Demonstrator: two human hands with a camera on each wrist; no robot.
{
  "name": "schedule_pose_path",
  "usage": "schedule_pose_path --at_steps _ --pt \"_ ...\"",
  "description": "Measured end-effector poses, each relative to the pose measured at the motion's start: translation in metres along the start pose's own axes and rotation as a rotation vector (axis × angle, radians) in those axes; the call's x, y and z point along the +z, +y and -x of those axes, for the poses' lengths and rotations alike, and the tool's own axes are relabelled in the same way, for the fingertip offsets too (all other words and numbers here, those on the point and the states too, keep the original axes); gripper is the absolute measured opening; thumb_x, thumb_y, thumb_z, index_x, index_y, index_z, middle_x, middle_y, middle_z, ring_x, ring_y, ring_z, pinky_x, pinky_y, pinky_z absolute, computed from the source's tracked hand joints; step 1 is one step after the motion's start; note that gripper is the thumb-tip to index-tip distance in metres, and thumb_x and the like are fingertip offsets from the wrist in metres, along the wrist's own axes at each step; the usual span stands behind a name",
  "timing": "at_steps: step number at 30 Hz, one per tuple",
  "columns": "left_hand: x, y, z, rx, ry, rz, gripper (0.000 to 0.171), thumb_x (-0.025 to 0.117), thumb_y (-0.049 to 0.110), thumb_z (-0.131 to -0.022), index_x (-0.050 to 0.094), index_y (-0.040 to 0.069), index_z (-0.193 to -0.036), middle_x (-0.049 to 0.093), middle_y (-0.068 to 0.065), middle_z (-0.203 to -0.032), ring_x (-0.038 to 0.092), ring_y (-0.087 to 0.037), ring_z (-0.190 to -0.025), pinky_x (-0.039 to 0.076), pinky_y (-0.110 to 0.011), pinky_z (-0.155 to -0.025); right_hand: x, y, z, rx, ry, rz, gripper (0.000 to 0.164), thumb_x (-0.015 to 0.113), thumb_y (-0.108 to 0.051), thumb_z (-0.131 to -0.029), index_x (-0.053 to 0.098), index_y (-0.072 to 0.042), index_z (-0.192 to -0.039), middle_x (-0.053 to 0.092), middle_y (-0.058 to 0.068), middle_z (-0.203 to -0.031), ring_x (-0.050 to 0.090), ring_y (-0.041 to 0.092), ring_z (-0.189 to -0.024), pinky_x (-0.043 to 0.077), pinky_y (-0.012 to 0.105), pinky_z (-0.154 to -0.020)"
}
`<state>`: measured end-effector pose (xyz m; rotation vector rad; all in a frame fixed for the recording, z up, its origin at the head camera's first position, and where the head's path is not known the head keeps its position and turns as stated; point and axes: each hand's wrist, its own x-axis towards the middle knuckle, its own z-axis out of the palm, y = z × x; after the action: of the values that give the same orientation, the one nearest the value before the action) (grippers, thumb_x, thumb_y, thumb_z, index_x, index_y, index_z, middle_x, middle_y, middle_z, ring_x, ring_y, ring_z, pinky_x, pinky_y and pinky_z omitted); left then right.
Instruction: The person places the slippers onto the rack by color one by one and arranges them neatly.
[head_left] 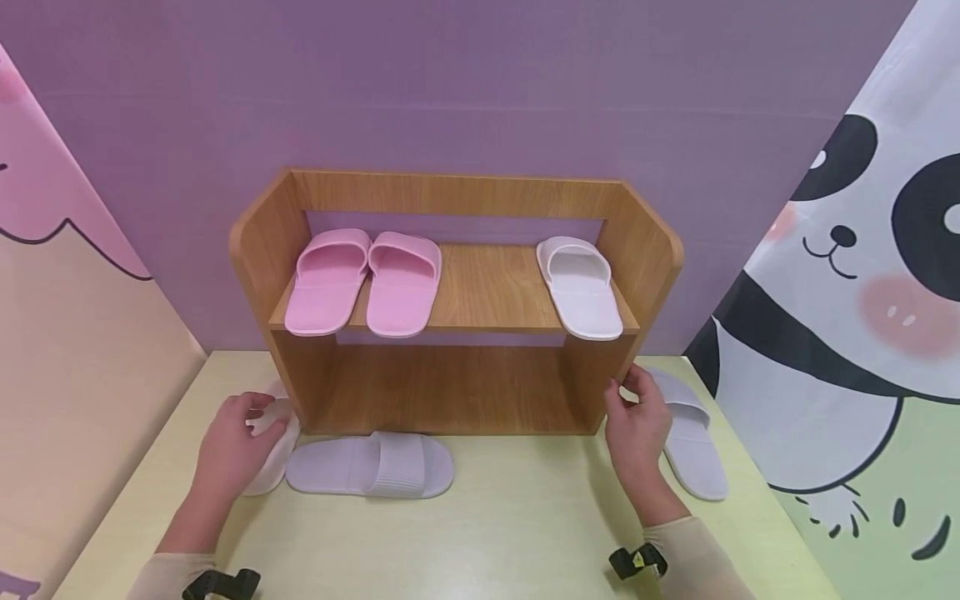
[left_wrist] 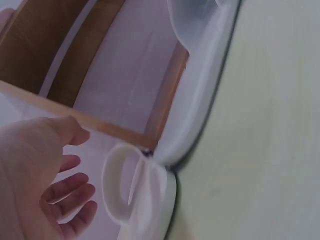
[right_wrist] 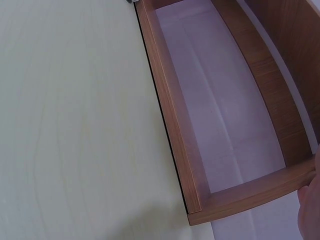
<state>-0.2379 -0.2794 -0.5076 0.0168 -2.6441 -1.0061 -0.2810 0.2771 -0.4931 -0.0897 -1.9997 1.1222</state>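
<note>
A wooden shoe rack [head_left: 465, 392] stands against the purple backdrop. At its right side panel, my right hand [head_left: 639, 425] grips the front edge between thumb and fingers; only a sliver of that hand [right_wrist: 311, 205] shows in the right wrist view. My left hand [head_left: 236, 446] hovers by the left panel, over a white slipper [head_left: 272, 475], with its fingers loosely bent and nothing in them. In the left wrist view, the left thumb [left_wrist: 70, 131] lies close to the panel's edge. A pale lavender slipper [head_left: 337, 467] lies sideways before the rack.
Two pink slippers [head_left: 322, 300] sit at the left of the upper shelf [head_left: 487, 287], and a white slipper [head_left: 585, 300] sits at its right end. Another lavender slipper [head_left: 697, 454] rests on the table [head_left: 525, 533] beyond my right hand. Printed panels [head_left: 840, 333] flank the table.
</note>
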Motion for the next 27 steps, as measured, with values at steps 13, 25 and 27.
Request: schedule_pose_path --at_steps 13,25,27 --pt "-0.015 -0.033 0.011 -0.013 -0.287 -0.126 0.108 0.094 0.042 -0.087 0.036 -0.019 -0.155 0.04 -0.049 -0.143 0.051 -0.066 -0.128 0.046 -0.077 -0.105 0.0 0.002 0.001 -0.017 0.002 0.001 0.024 0.072 -0.001 -0.1 0.075 0.0 -0.123 0.08 0.015 -0.112 0.066 0.001 -0.099 0.05 0.003 -0.078" --pt "-0.01 -0.041 0.016 0.076 -0.288 -0.176 0.117 0.101 0.042 -0.075 0.037 -0.022 -0.15 0.051 -0.046 -0.133 0.052 -0.063 -0.122 0.05 -0.072 -0.097 0.001 0.001 0.002 -0.012 0.009 -0.004 0.023 0.071 -0.002 -0.1 0.075 0.001 -0.123 0.08 0.015 -0.111 0.068 0.008 -0.098 0.05 0.004 -0.078" --pt "-0.009 -0.042 0.016 0.068 -0.288 -0.177 0.119 0.101 0.043 -0.074 0.036 -0.022 -0.151 0.049 -0.047 -0.136 0.049 -0.065 -0.124 0.048 -0.074 -0.099 0.001 0.001 0.002 -0.013 0.009 -0.008 0.023 0.072 -0.002 -0.1 0.075 0.001 -0.123 0.08 0.015 -0.11 0.067 0.004 -0.098 0.051 0.004 -0.078"
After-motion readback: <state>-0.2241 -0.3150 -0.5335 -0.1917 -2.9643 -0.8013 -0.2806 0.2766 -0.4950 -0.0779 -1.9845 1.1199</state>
